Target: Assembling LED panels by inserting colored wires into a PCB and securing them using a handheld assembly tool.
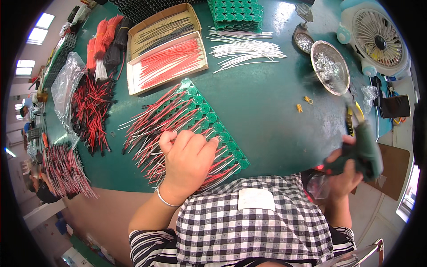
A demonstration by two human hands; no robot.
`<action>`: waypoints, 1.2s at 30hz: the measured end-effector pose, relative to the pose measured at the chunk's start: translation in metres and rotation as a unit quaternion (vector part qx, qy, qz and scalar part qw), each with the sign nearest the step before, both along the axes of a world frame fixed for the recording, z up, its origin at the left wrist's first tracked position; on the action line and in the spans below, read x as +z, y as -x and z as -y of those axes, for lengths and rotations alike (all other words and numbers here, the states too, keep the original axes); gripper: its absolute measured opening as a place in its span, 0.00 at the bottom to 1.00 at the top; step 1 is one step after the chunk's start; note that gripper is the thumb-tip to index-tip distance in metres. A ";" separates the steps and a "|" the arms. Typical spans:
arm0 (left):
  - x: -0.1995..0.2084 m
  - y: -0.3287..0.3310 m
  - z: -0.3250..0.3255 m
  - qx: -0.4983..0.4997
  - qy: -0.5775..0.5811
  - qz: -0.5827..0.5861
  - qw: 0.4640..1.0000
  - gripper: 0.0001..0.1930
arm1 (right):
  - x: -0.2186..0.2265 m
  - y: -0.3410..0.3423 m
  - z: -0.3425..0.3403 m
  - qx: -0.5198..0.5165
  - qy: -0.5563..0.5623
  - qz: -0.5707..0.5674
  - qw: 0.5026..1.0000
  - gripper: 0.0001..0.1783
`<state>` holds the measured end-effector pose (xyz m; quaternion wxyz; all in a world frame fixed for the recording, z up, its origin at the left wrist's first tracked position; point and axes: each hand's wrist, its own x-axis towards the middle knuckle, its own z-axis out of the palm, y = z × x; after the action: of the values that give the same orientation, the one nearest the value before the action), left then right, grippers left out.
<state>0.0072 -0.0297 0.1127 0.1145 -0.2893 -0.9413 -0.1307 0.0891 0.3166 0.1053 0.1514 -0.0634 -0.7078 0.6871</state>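
My left hand [189, 155] lies over the near part of a green panel of round circuit boards [229, 144]. Its fingers are curled in, and what they grip is hidden beneath them. Many red, white and black wires [151, 120] run from the panel out to the left, some under this hand. At the right, beyond the table's near edge, my right hand [344, 175] is wrapped round the handle of a dark green soldering gun [367, 149]. The gun is blurred by motion, its front end pointing up toward a round metal dish [331, 91] with silvery bits in it.
A cardboard tray [131, 73] holds red and dark wires. White wires [247, 51] and stacked green panels [235, 15] lie at the back. Bundled wires [93, 107] and a plastic bag [66, 89] are left. A fan [378, 42], soldering stand [302, 38] and yellow bits [299, 107] are right.
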 end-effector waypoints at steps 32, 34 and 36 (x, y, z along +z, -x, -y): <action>-0.014 -0.013 -0.005 -0.008 -0.061 -0.021 0.998 0.09 | -0.009 -0.004 0.045 0.313 -0.301 0.006 0.901 0.11; -0.014 -0.013 -0.005 -0.009 -0.063 -0.021 0.998 0.09 | -0.010 -0.004 0.045 0.313 -0.296 0.007 0.903 0.11; -0.014 -0.012 -0.005 -0.012 -0.062 -0.022 0.998 0.09 | -0.010 -0.004 0.045 0.313 -0.301 0.009 0.901 0.11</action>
<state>0.0194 -0.0246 0.0986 0.1510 -0.2955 -0.9253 -0.1837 0.0935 0.2718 0.0950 -0.0660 0.2039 -0.8654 0.4529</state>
